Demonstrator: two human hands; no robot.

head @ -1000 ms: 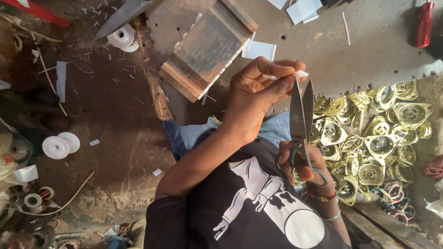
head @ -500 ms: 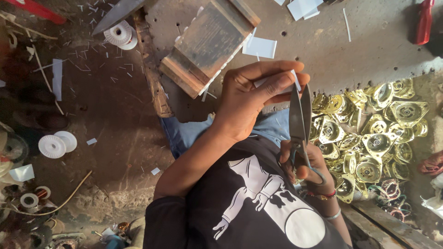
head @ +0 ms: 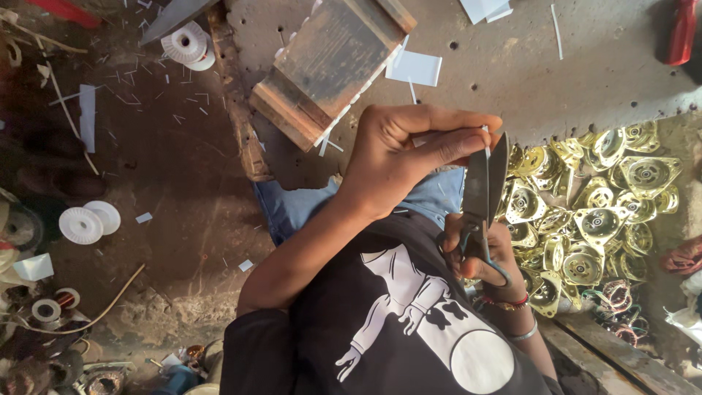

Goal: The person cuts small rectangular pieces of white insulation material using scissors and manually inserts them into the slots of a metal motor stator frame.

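My left hand (head: pixel 409 157) reaches across my chest and pinches a thin white paper strip (head: pixel 486 139) between thumb and fingers. The strip sits at the tips of a pair of dark metal scissors (head: pixel 486 183), which point away from me with the blades nearly closed. My right hand (head: pixel 486 256), wearing bracelets at the wrist, grips the scissors' handles low over my lap. I wear a black shirt with a white print and blue jeans (head: pixel 292 208).
A worn wooden block (head: pixel 329 66) lies on the concrete ahead, with white paper pieces (head: pixel 413 67) beside it. A heap of gold-coloured metal housings (head: pixel 592 212) fills the right. White spools (head: pixel 88 223) and paper scraps litter the dirt floor at left. A red handle (head: pixel 680 29) lies at top right.
My left hand has dropped a little and stretched its fingers out over the scissor tips with the strip. The scissors and right hand have barely moved.
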